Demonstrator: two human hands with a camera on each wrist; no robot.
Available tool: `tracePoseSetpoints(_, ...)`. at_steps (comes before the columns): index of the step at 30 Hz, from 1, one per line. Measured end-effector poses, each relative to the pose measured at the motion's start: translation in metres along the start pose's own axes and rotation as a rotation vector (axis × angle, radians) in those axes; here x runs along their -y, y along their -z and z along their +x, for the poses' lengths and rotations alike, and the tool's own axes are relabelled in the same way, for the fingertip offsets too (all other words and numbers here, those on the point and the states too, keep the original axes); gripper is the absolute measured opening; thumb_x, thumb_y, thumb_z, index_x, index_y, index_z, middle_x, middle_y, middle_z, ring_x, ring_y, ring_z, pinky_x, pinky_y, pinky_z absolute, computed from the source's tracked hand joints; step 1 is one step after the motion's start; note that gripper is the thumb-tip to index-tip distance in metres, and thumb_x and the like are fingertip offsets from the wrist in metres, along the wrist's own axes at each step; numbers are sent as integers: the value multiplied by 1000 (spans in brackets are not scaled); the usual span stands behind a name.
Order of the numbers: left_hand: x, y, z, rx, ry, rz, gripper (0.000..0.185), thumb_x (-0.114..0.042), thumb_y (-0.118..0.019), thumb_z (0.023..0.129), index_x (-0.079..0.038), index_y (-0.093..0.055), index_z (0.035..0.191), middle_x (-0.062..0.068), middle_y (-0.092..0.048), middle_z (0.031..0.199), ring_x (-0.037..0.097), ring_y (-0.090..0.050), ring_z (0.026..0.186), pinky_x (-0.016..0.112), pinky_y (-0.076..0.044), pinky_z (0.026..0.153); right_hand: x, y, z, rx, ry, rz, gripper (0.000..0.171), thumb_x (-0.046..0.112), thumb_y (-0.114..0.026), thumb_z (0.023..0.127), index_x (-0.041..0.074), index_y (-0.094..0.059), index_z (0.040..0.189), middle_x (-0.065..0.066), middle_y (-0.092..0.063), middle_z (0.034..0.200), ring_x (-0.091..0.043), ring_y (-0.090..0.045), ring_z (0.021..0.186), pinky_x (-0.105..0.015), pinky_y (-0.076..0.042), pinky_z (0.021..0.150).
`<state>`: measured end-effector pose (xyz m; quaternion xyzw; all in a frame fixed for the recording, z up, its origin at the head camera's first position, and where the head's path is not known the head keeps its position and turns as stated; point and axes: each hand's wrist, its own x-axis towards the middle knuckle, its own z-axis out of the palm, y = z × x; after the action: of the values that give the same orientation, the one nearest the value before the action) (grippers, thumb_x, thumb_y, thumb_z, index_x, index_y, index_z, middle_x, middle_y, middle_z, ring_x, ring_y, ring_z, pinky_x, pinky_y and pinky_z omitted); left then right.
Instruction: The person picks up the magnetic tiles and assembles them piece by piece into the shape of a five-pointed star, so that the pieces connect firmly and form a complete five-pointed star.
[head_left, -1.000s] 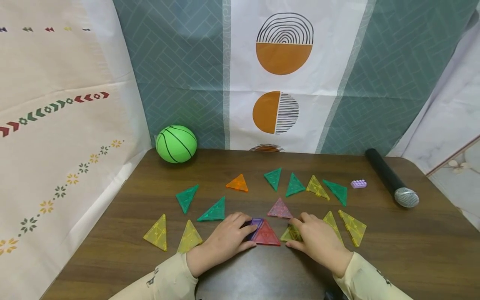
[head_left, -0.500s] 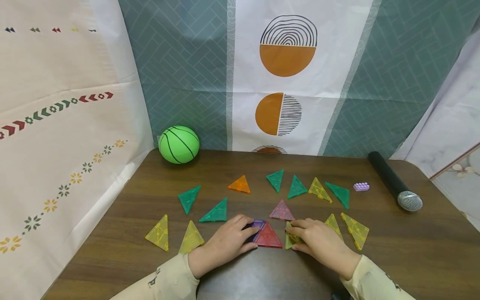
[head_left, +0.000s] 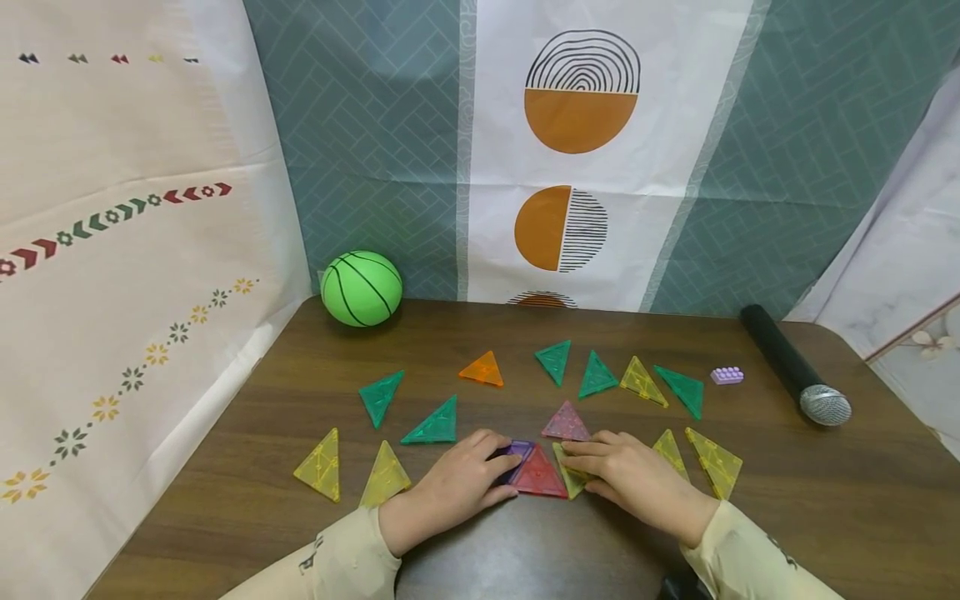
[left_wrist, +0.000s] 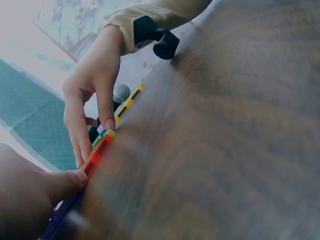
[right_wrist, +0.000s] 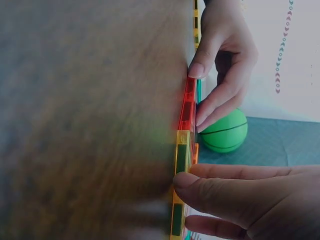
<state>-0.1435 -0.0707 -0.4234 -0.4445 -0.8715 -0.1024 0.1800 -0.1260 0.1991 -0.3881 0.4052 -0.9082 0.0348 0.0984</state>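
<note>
My left hand (head_left: 461,477) holds a purple magnetic tile (head_left: 519,451), its fingers over the tile and thumb at the near side. A red triangular magnetic tile (head_left: 540,478) lies flat against the purple one. My right hand (head_left: 637,482) grips a yellow triangular magnetic tile (head_left: 568,478), partly covered by the fingers. In the right wrist view the yellow tile's edge (right_wrist: 180,155) meets the end of the red tile's edge (right_wrist: 187,107), and the right thumb presses the yellow edge. Just behind, a pink triangular tile (head_left: 566,423) lies near the right fingertips.
Loose triangular tiles surround the hands: several green ones (head_left: 435,423), several yellow ones (head_left: 321,468) and an orange one (head_left: 483,369). At the back left sits a green ball (head_left: 362,288). A black microphone (head_left: 795,367) and a small purple block (head_left: 727,376) lie on the right.
My right hand has turned the yellow tile and brought it left, up to the red tile's right side. My left hand stays on the purple tile. The head view has shifted slightly.
</note>
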Motion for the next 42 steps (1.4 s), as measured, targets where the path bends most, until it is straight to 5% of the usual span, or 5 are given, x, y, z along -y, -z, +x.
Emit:
tracePoseSetpoints(17,-3,-1,4,6,2,7,38,-42,-66,88,-15,-70,115,4,-64,114,16,-58,107,29,-50,94,-3,2,7,2,45,60,41,14,-76,80,15,-68,120,-2,-65,126,-19,-61,107,-37,-53,87)
tracePoseSetpoints(26,-3,-1,4,-6,11,3,39,-42,-67,88,-15,-70,115,5,-64,115,16,-58,107,29,-51,93,-9,10,18,-47,-90,64,38,16,-77,80,9,-68,117,-14,-62,125,-28,-62,110,-38,-56,85)
tracePoseSetpoints(42,-3,-1,3,2,18,20,39,-42,-67,88,-14,-70,115,6,-64,114,17,-59,106,30,-50,94,0,-7,21,63,-192,127,60,53,-66,84,11,-63,126,-14,-59,129,-30,-56,116,-50,-49,94)
